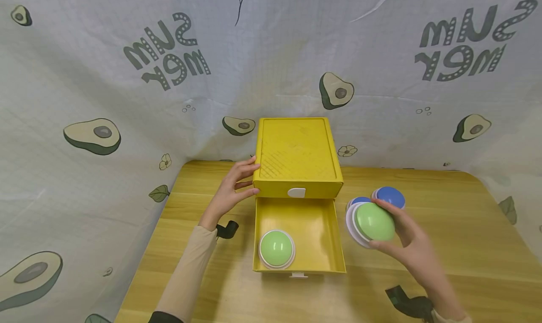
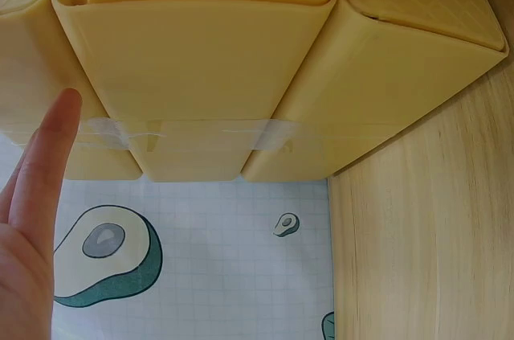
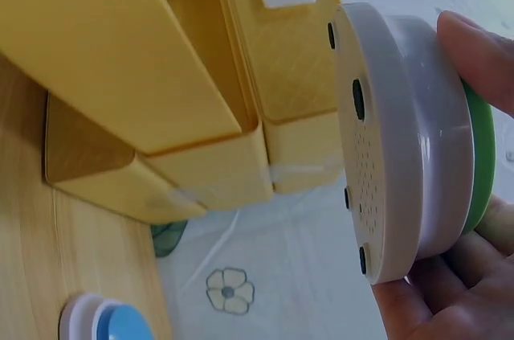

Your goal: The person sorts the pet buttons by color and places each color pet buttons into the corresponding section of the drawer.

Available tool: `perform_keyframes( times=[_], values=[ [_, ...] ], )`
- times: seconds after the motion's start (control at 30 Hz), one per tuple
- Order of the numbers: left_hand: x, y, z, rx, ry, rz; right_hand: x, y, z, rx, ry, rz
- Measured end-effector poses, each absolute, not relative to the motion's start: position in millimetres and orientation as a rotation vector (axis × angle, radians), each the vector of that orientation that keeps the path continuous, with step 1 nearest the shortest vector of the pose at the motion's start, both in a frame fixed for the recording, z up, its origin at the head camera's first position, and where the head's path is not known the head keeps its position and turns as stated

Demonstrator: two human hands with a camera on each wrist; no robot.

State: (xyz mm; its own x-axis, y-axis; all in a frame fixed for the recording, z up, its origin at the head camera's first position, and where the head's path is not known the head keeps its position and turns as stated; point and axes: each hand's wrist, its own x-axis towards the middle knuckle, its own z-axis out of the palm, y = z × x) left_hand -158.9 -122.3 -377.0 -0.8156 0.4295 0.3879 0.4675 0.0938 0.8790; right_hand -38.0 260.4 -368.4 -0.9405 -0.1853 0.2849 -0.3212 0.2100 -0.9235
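Note:
My right hand grips a round push button with a green dome and white base, held to the right of the pulled-out drawer. In the right wrist view, the white base of this push button is tilted on edge, showing small dark feet and speaker holes. A second green push button lies in the front left of the open yellow drawer. My left hand rests against the left side of the yellow drawer cabinet, its fingers extended and thumb near the front corner.
Two blue push buttons, one farther back and one partly hidden, are beyond the right hand on the wooden table. Clear tape joins the cabinet's stacked units. An avocado-print cloth hangs behind.

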Motion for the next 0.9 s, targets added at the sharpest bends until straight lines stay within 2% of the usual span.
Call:
perform_keyframes(
  times=[0.37,0.9],
  values=[
    [-157.3,-122.0,-376.5,-0.941,-2.301,-1.864,-36.8,234.8,-373.0,0.632,-2.344,1.879],
    [-156.8,-122.3,-378.3,-0.958,-2.29,-1.854,-35.6,196.2,-384.8,0.608,-2.376,1.858]
  ],
)
